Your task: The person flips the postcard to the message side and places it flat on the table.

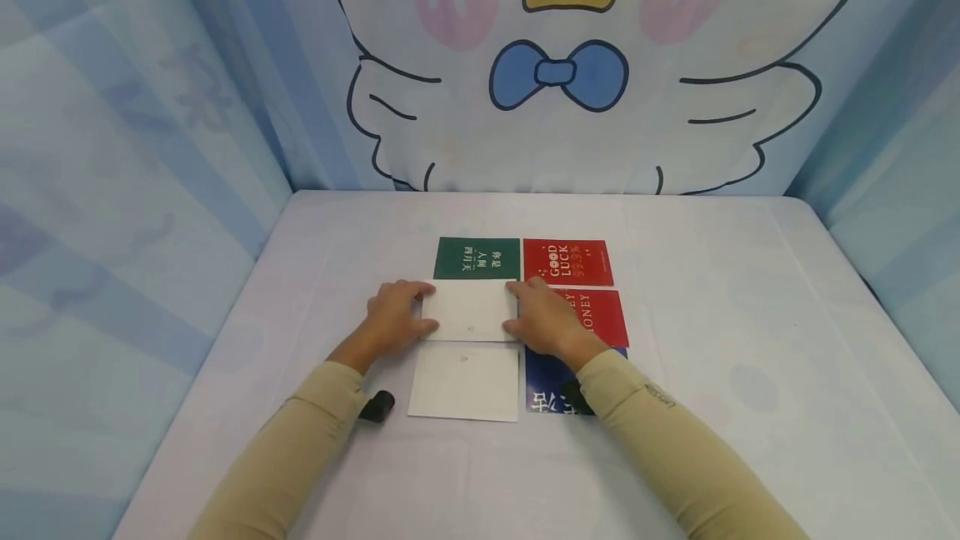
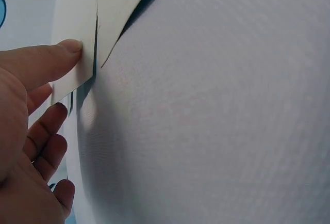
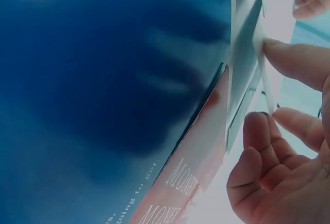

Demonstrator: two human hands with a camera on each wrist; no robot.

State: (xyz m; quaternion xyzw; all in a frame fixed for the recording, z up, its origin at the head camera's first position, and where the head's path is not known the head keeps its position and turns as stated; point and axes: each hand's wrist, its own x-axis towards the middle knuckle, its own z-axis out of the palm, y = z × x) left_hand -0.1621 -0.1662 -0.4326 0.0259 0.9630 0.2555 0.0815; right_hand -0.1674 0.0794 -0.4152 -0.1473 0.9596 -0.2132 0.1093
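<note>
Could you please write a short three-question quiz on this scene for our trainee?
1. What are the left hand and the right hand both holding?
2. True or false: the blue card lies to the right of the lower white card.
3. What colour is the card beside the GOOD LUCK card in the far row? A) yellow B) green C) black

Key: 1. The upper white card. 2. True. 3. B, the green card.

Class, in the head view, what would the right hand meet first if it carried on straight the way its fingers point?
The upper white card, whose right edge the right hand pinches; beyond it, probably the green card, though the hand's height above that is hard to judge.
</note>
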